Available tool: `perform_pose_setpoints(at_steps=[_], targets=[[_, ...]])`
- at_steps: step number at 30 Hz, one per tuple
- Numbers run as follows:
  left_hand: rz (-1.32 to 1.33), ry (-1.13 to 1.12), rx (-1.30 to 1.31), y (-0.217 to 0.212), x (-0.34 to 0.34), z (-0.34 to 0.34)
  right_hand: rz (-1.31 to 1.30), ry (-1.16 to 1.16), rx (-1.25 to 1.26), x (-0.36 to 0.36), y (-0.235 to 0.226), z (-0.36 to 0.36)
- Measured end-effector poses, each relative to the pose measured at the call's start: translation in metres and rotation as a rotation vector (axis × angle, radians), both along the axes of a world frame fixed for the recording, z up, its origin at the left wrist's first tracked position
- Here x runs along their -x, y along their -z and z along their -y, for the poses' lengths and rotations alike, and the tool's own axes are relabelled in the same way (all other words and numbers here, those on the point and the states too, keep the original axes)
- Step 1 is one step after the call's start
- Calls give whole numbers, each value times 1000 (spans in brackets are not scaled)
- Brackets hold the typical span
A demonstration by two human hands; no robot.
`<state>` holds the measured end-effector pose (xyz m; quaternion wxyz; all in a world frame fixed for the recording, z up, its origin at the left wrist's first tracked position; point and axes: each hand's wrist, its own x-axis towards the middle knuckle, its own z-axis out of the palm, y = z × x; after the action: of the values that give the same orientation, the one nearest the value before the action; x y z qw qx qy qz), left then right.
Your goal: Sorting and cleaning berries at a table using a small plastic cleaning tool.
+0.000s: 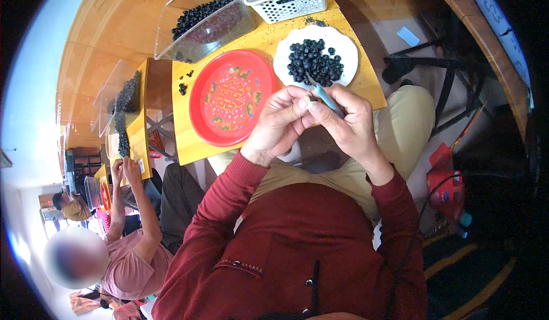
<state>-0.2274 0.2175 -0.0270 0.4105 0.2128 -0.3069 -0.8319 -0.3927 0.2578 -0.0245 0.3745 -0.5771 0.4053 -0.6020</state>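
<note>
Blue-grey tool (327, 98) pinched in right hand (349, 120) grip, left hand (280, 123) touching tip.

free: bare tabletop (189, 143) strip near red plate (229, 100) | blocked: white plate (343, 43) of berries, clear bin (200, 34), basket (286, 3) crowd far edge

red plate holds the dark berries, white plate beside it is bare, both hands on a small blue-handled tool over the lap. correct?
Not quite, the plates are swapped. In the head view the white plate holds the dark berries and the red plate is bare. The rest holds: left hand and right hand meet at the small blue-handled tool.
</note>
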Motion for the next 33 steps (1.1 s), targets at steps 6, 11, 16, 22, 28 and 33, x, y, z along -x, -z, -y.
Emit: perform_pose_setpoints(at_steps=[6,11,16,22,28,33], targets=[[-15,147,64,5,-9,2,184,-101,-99,5,11,3],[147,144,89,-9,-10,5,149,46,-106,14,19,4],[457,-25,239,-34,-7,42,154,140,-161,32,33,6],[827,-299,743,-76,23,173,226,274,-189,43,49,9],[869,-437,794,-63,34,228,173,346,-173,47,57,13],[1126,-174,1125,-16,21,165,184,358,-189,54,51,8]])
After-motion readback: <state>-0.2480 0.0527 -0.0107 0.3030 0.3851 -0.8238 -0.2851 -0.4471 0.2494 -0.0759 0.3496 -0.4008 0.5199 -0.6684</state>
